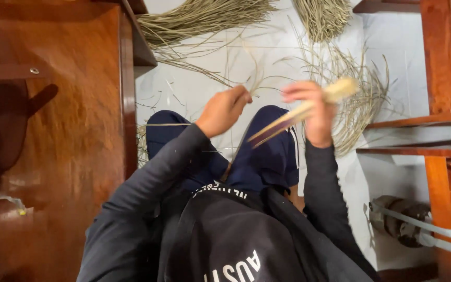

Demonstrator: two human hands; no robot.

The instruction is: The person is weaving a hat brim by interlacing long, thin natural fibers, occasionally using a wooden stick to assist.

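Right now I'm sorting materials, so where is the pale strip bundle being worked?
In the head view, the pale strip bundle is right of centre, gripped in the right hand, above the knees, with the left hand beside it.

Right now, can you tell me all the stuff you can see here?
dried grass strands: many, pale green-tan, heaped and scattered on the floor ahead
floor: one, white tiles, under the grass
wooden furniture: one large piece, reddish-brown, on the left
wooden shelves: a few boards, reddish-brown, on the right
hose: one, pale grey, lower right by a dark roll
bundle of strips: one, cream, in the right hand
thin strand: one, pale, pinched by the left hand's fingers
left hand: raised over the knees
right hand: gripping the bundle
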